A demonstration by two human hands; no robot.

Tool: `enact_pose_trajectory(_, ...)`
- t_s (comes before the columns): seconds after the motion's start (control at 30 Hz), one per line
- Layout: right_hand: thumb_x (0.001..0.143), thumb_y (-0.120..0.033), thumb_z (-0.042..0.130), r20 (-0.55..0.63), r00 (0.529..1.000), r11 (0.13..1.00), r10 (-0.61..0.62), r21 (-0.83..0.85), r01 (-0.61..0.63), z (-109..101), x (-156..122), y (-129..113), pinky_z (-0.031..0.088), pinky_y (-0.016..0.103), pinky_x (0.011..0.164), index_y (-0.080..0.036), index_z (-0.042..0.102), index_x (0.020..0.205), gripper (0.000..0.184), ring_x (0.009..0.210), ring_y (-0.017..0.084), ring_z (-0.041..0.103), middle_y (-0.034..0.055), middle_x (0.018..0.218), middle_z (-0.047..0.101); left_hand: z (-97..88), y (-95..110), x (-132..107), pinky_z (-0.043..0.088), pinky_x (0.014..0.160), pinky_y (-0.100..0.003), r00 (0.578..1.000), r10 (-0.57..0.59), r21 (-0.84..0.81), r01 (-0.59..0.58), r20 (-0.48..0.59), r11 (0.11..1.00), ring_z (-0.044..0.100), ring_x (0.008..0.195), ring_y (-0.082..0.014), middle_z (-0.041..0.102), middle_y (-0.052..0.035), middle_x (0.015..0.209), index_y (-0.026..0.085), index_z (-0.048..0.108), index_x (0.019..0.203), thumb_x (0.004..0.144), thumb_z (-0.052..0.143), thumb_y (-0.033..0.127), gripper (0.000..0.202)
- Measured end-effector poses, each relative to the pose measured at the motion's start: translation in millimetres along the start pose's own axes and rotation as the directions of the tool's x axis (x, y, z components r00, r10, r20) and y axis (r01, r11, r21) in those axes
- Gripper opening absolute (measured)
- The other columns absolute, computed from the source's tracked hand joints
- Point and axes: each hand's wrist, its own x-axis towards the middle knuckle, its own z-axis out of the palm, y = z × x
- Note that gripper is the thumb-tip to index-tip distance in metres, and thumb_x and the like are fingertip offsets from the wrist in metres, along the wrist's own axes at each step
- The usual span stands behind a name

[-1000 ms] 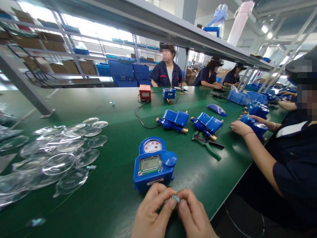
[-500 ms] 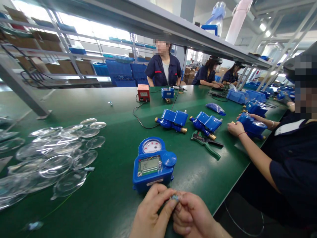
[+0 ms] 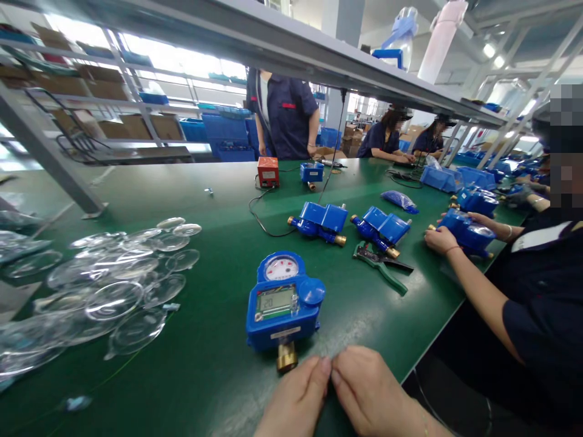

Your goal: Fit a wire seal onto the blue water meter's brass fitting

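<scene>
Head view, taken from left to right: at the far left of a green table [image 3: 204,200], a loose heap of clear lenses [image 3: 104,285] is spread flat within reach, some overlapping, apparently kept as stock. Near the middle, just beyond the hands, a blue meter [image 3: 283,301] lies face up with its round dial away from the viewer and its small screen nearer, so that both can be read; a brass fitting [image 3: 286,356] juts from its near end toward the hands. At the bottom edge the left hand [image 3: 296,400] and right hand [image 3: 368,394] are brought together, fingertips pressed against one another just beside the fitting; whether something small is pinched between them cannot be told. Behind the meter, a red box [image 3: 268,172] with a black cable is set at mid-table, and two more meters [image 3: 321,221] lie on their sides beside green-handled pliers [image 3: 380,267]. At the right, another meter [image 3: 464,230] is steadied on the table edge by a co-worker's hand [image 3: 439,240]. Across the table, a person in dark blue is standing and others are seated. The room is a factory hall: shelves of cardboard boxes and blue crates by bright windows, with a metal rail overhead.
</scene>
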Motion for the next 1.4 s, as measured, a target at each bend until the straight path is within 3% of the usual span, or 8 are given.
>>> enact_pose_trajectory(0.2, 0.085, -0.025, 0.023, 0.431, 0.791, 0.402, 0.435, 0.693, -0.599, 9.7, 14.3, -14.0, 0.018, 0.023, 0.041, -0.023, 0.032, 0.066, 0.021, 0.039, 0.009, 0.014, -0.0093, 0.045, 0.018, -4.8, -1.7, -4.0, 0.035, 0.063, -0.027, 0.998, 0.047, 0.089, -0.044, -0.03, 0.995, 0.045, 0.065, -0.0158, 0.048, 0.0015, 0.066, 0.021, 0.042, 0.065, 0.087, 0.032, 0.047, 0.036)
enact_pose_trajectory(0.4, 0.09, -0.022, 0.031, -0.102, 0.993, 0.998, 0.065, 0.002, -0.065, 12.6, 5.1, -4.4, 0.034, 0.032, 0.066, -0.017, 0.049, 0.081, 0.02, 0.071, 0.019, 0.046, 0.0069, 0.076, 0.054, -6.2, -3.3, 4.3, 0.026, 0.048, -0.021, 0.991, -0.101, -0.273, 0.123, 0.09, 0.954, 0.033, 0.055, -0.0107, 0.036, 0.0062, 0.061, 0.02, 0.041, 0.071, 0.075, 0.043, 0.066, 0.046)
enact_pose_trajectory(0.53, 0.086, -0.019, 0.035, -0.08, 0.993, 0.993, -0.082, -0.087, 0.075, 12.8, 3.9, 3.0, 0.032, 0.034, 0.067, -0.017, 0.05, 0.075, 0.018, 0.07, 0.019, 0.042, 0.0064, 0.073, 0.052, -0.5, -6.0, 6.8, 0.017, 0.043, -0.02, 0.959, -0.244, -0.401, 0.282, 0.143, 0.871, 0.021, 0.046, -0.008, 0.025, 0.0102, 0.054, 0.022, 0.036, 0.07, 0.064, 0.048, 0.074, 0.054)
enact_pose_trajectory(0.73, 0.089, -0.029, 0.019, 0.295, 0.881, 0.672, 0.371, 0.569, -0.474, 14.1, 19.5, -5.4, 0.027, 0.022, 0.04, -0.022, 0.034, 0.067, 0.027, 0.036, 0.009, 0.021, -0.0093, 0.045, 0.021, -3.3, 1.0, 3.0, 0.034, 0.059, -0.025, 0.999, -0.009, -0.126, 0.003, -0.045, 0.992, 0.041, 0.062, -0.0139, 0.043, 0.0033, 0.063, 0.02, 0.042, 0.064, 0.081, 0.04, 0.057, 0.041)
enact_pose_trajectory(0.97, 0.089, -0.016, 0.031, -0.093, 0.991, 0.974, -0.1, -0.214, 0.079, 8.0, 11.6, -1.1, 0.04, 0.031, 0.066, -0.016, 0.05, 0.084, 0.019, 0.071, 0.018, 0.049, 0.0071, 0.077, 0.056, -8.7, -4.8, 8.4, 0.035, 0.059, -0.025, 0.999, -0.025, -0.119, 0.022, -0.022, 0.993, 0.04, 0.062, -0.0139, 0.042, 0.0038, 0.064, 0.02, 0.044, 0.065, 0.079, 0.041, 0.058, 0.041)
enact_pose_trajectory(1.07, 0.083, -0.015, 0.037, -0.027, 0.933, 0.677, -0.358, -0.696, 0.239, 8.0, 11.0, 4.9, 0.04, 0.027, 0.059, -0.018, 0.05, 0.073, 0.017, 0.061, 0.015, 0.045, 0.0019, 0.065, 0.05, -4.8, -7.8, 10.4, 0.033, 0.057, -0.024, 0.999, -0.027, -0.149, 0.021, -0.039, 0.989, 0.037, 0.061, -0.0135, 0.039, 0.0045, 0.063, 0.02, 0.042, 0.065, 0.079, 0.041, 0.06, 0.042)
enact_pose_trajectory(1.2, 0.08, -0.024, 0.045, 0.467, 0.619, -0.71, -0.631, -0.669, -0.219, 11.8, 19.8, 6.5, 0.037, 0.016, 0.044, -0.019, 0.047, 0.055, 0.025, 0.045, 0.008, 0.038, -0.0077, 0.047, 0.04, -4.6, 0.0, 8.8, 0.034, 0.06, -0.026, 0.997, -0.007, -0.014, 0.006, -0.078, 1.0, 0.043, 0.065, -0.0162, 0.046, 0.0017, 0.066, 0.02, 0.044, 0.066, 0.083, 0.036, 0.053, 0.038)
enact_pose_trajectory(1.4, 0.075, -0.006, 0.042, 0.682, 0.727, -0.878, -0.072, 0.303, -0.371, 31.5, 29.6, -6.8, 0.011, 0.013, 0.032, -0.015, 0.052, 0.061, 0.019, 0.032, 0.006, 0.019, -0.0086, 0.036, 0.035, -27.1, 2.3, -2.3, 0.032, 0.061, -0.027, 0.999, 0.009, 0.279, 0.003, -0.043, 0.96, 0.051, 0.065, -0.0176, 0.055, -0.0003, 0.067, 0.021, 0.047, 0.068, 0.089, 0.033, 0.04, 0.031)
